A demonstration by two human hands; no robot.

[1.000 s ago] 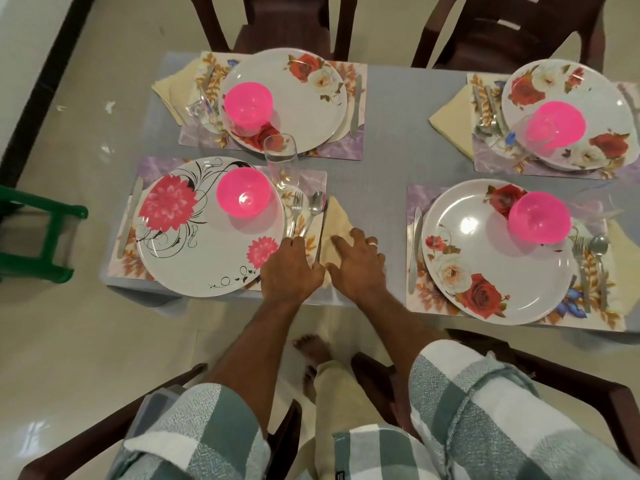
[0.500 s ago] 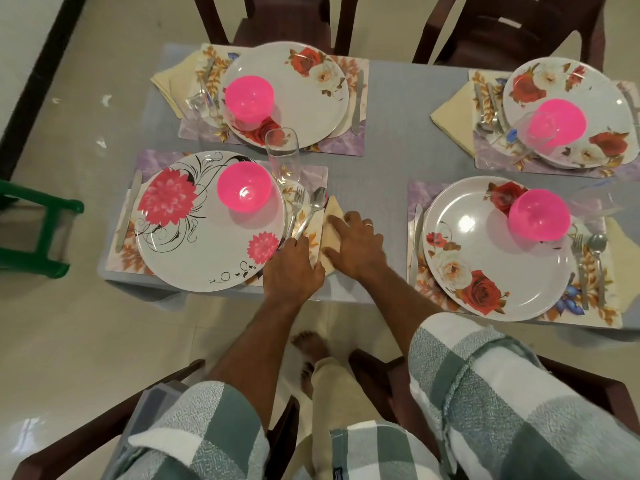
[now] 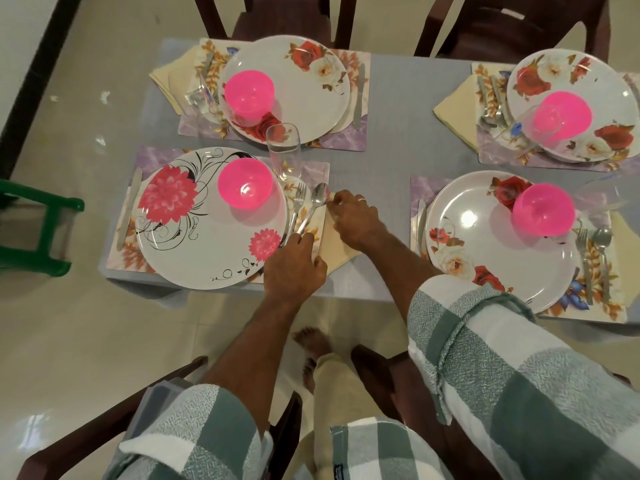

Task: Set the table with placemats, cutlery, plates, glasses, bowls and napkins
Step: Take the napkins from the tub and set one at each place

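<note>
Four places are laid on the grey table (image 3: pixel 388 140), each with a floral placemat, a plate, a pink bowl, cutlery and a cream napkin. At the near-left place a plate with pink flowers (image 3: pixel 194 223) carries a pink bowl (image 3: pixel 245 183). A fork (image 3: pixel 297 206) and a spoon (image 3: pixel 316 206) lie to its right on the placemat (image 3: pixel 311 169), below a clear glass (image 3: pixel 283 150). My left hand (image 3: pixel 294 268) has curled fingers on the spoon's handle end. My right hand (image 3: pixel 353 220) pinches the far tip of the cream napkin (image 3: pixel 341 252) beside the placemat.
Dark wooden chairs stand at the far side (image 3: pixel 277 15) and just below me (image 3: pixel 377 362). A green stool (image 3: pixel 45 230) is on the floor at the left. The near-right plate (image 3: pixel 485 244) lies close to my right forearm. The table's near edge runs just under my left hand.
My right hand has slid forward along the napkin to its far tip, beside the spoon's bowl. My left hand has stayed at the cutlery handles.
</note>
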